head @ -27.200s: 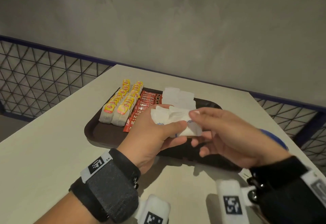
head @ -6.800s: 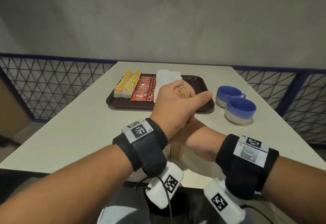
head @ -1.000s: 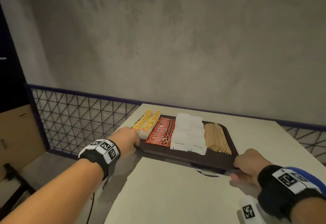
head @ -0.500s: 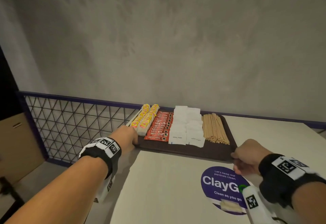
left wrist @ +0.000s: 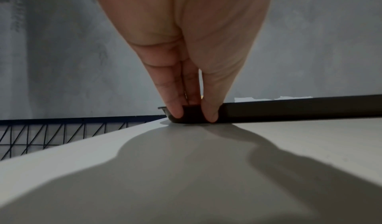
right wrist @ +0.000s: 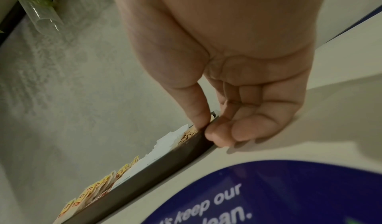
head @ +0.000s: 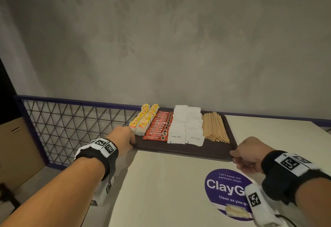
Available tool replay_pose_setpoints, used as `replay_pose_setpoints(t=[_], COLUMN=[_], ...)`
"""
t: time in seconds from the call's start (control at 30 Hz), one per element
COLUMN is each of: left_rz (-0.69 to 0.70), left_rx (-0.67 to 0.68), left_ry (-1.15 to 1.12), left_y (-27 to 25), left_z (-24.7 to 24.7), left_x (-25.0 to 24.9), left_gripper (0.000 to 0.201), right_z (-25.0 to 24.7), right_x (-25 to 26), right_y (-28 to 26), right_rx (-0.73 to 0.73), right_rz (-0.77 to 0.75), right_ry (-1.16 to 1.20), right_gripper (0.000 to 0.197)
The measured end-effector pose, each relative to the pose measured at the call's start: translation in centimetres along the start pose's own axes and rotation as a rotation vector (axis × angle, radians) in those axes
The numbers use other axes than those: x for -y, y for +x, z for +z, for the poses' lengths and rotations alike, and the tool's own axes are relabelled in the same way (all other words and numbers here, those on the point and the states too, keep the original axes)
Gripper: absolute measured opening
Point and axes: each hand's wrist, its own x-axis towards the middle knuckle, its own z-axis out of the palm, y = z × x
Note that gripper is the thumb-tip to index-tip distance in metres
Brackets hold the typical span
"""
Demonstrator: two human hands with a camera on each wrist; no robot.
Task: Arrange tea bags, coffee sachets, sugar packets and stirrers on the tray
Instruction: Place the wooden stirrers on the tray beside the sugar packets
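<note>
Since the earlier frame, tray (head: 182,149) is carried to counter's (head: 161,191) far edge; near corners are pinched by left hand (head: 123,137) and right hand (head: 250,153). Stiff, light; loose contents may slide.

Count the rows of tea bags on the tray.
2 rows of tea bags, side by side at the tray's left end: one by the rim, one beside the coffee sachets.
</note>
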Motion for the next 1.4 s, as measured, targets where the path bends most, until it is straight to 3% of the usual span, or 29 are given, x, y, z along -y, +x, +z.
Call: replay_pose_setpoints(t=[0.5, 0.73, 0.93, 1.13, 1.27, 1.4], left_rz=[0.051, 0.075, 0.319, 0.736, 1.047, 1.199], left_rx=[-0.045, -0.157, -0.229, -0.288, -0.242, -0.164], left_ry=[0.013, 0.024, 0.069, 0.064, 0.023, 0.015], left_y=[0.8, -1.8, -8.5, -18.6, -26.1, -30.9], left_z=[0.7, -1.3, -6.5, -9.8, -8.6, -5.4], left_x=[0.4, -0.7, -8.5, -21.9, -30.5, -36.4], left_gripper=[0.019, 0.013, 0.016, 0.018, 0.027, 0.021], right_z=[-0.1, -4.3, -13.5, -21.4, -23.0, -22.5], right_x=[0.1, 0.5, -1.6, -8.9, -14.3, -17.3], right_y=[0.7, -3.5, -11.2, -16.5, -18.1, -18.8], right_rx=[0.010, 0.041, -0.014, -0.152, -0.116, -0.074], right_rz=[0.010, -0.151, -0.435, -0.505, -0.507, -0.558], right_ry=[-0.010, 0.004, -0.287, -0.937, -1.010, -0.984], right_gripper=[0.016, 0.024, 0.014, 0.020, 0.026, 0.032])
